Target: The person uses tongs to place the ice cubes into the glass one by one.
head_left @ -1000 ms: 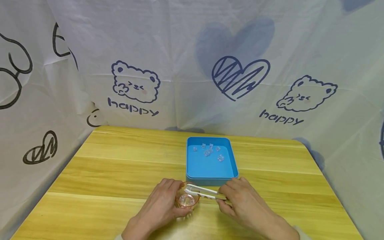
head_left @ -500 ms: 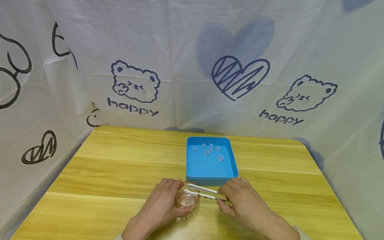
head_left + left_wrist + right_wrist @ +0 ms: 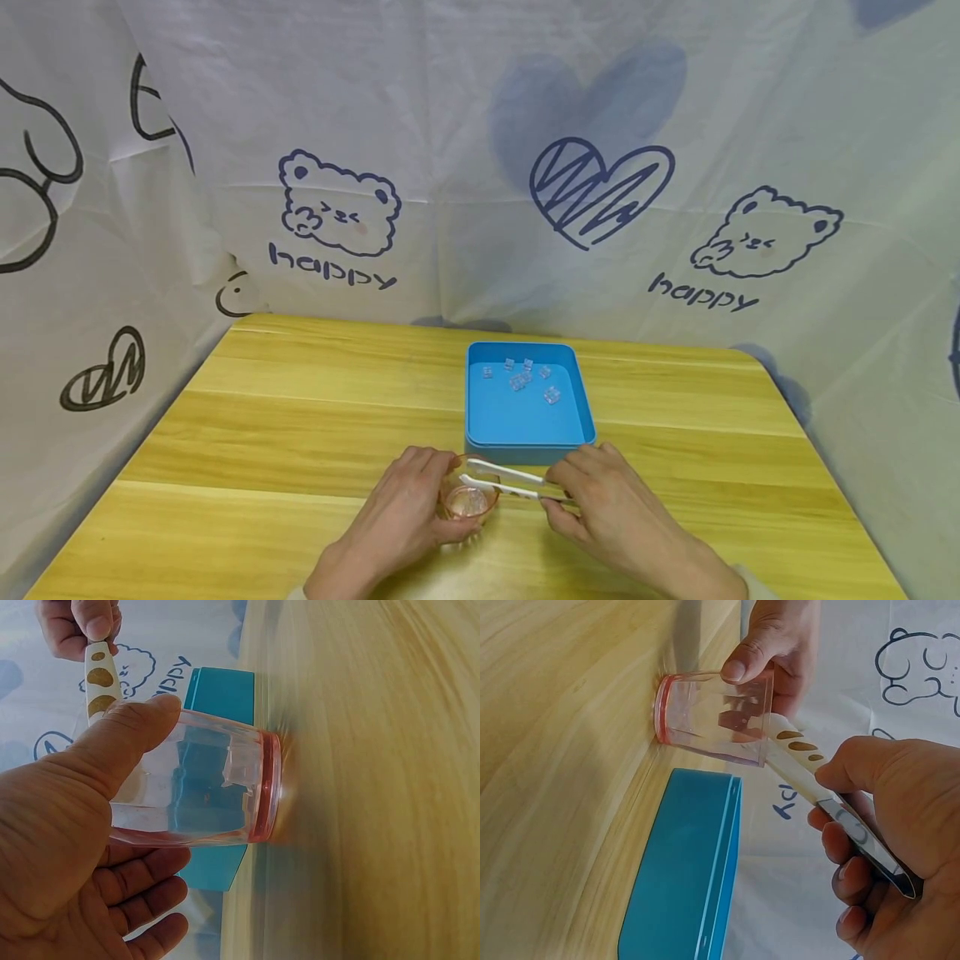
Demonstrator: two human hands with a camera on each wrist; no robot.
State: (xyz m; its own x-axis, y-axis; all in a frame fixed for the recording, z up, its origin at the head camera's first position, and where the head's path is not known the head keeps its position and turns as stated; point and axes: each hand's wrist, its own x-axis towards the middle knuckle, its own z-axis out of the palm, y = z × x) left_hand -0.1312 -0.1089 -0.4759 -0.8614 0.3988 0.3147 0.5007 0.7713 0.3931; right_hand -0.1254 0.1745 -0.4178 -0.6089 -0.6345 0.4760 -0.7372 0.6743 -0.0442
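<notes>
My left hand holds a clear pink-tinted cup upright on the table, thumb on one side and fingers on the other. A clear cube lies near the cup's bottom in the left wrist view. My right hand grips a pair of tongs with white tips and brown-spotted arms. Those tips reach into the mouth of the cup and stand apart, with nothing seen between them. Just beyond the cup is a blue box holding several clear cubes, mostly towards its far side.
The wooden table spreads out on both sides of the box. White cloth with bear and heart drawings hangs behind and beside it.
The tong tips have parted, and the clear piece between them has dropped into the cup. Both hands, the cup and the blue box have stayed in place.
</notes>
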